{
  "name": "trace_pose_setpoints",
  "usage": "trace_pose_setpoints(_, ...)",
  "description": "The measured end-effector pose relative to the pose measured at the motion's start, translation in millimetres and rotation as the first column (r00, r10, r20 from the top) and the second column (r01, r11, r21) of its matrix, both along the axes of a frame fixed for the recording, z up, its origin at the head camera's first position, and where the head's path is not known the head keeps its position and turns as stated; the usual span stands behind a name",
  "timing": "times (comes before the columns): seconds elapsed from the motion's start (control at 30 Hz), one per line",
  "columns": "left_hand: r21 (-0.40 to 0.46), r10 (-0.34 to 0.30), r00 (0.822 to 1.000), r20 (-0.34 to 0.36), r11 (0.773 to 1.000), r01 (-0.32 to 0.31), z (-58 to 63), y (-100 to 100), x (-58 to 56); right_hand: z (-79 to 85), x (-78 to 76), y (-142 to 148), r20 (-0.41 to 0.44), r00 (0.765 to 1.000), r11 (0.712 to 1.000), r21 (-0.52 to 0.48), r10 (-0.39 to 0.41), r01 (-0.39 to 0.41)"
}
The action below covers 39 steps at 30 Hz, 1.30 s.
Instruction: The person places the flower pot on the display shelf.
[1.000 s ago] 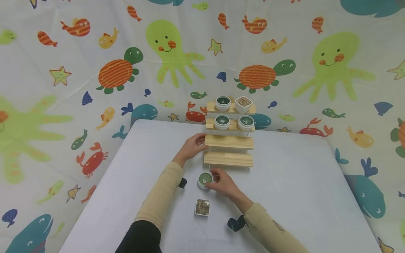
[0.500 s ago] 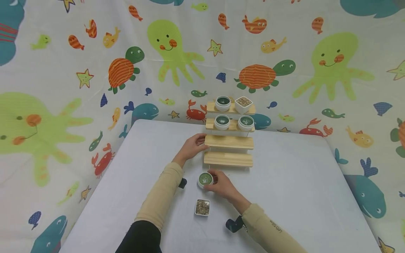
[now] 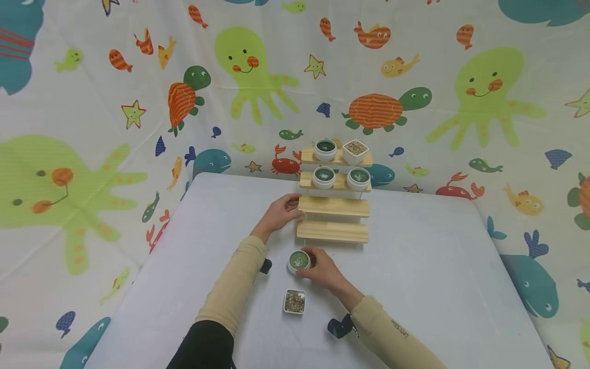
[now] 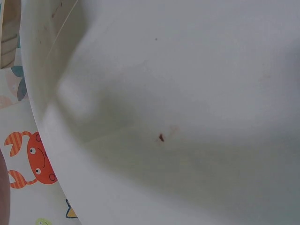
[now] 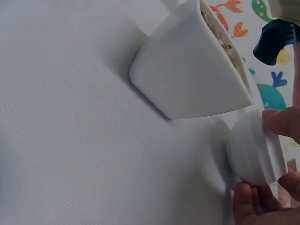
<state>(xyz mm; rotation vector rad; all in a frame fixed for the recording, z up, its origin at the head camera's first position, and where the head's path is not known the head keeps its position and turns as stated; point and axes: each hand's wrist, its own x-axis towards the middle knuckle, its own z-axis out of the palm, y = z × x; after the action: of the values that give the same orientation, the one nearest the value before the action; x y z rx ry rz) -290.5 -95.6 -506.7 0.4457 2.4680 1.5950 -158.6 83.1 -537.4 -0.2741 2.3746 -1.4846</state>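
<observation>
My right hand (image 3: 326, 271) grips a small round white pot (image 3: 299, 260) with a green top by its right side. In the right wrist view, thumb and fingers curl round the white pot (image 5: 255, 150) at its rim and base. A tiered wooden shelf (image 3: 334, 206) stands behind it. My left hand (image 3: 278, 214) holds the left end of the shelf's second tier from the front, thumb low and fingers above; part of that grip is hidden. The left wrist view shows mostly tablecloth, plus a plank end (image 4: 8, 42) at the upper left.
A square white pot (image 3: 294, 301) of pebbly bits stands nearer me. Two round pots sit on the third tier, including a green-topped one (image 3: 358, 178). The top tier holds another round pot (image 3: 325, 149) and a square pebble pot (image 3: 355, 151). A patterned cloth hangs behind.
My right hand has shifted slightly left and closed in on the round pot. My left hand stays at the shelf. The hanging cloth at the left has moved.
</observation>
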Motion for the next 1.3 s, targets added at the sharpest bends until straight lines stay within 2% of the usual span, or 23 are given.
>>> trace_pose_setpoints(0.43, 0.002, 0.002, 1.000, 0.010, 1.000, -0.002, 0.4, -1, -1.2, 23.5, -4.4, 3, 0.013, 0.999, 1.000, -0.003, -0.031, 0.031)
trace_pose_setpoints(0.73, -0.006, 0.007, 1.000, 0.023, 1.000, -0.007, 1.1, 0, -1.5, 30.2, -12.6, 11, 0.018, 0.996, 0.997, 0.003, -0.082, 0.082)
trace_pose_setpoints(1.3, 0.008, 0.003, 0.999, 0.039, 1.000, -0.004, 0.3, 0, -1.5, 54.3, -21.0, 19, 0.001, 0.990, 0.990, -0.018, -0.140, 0.140)
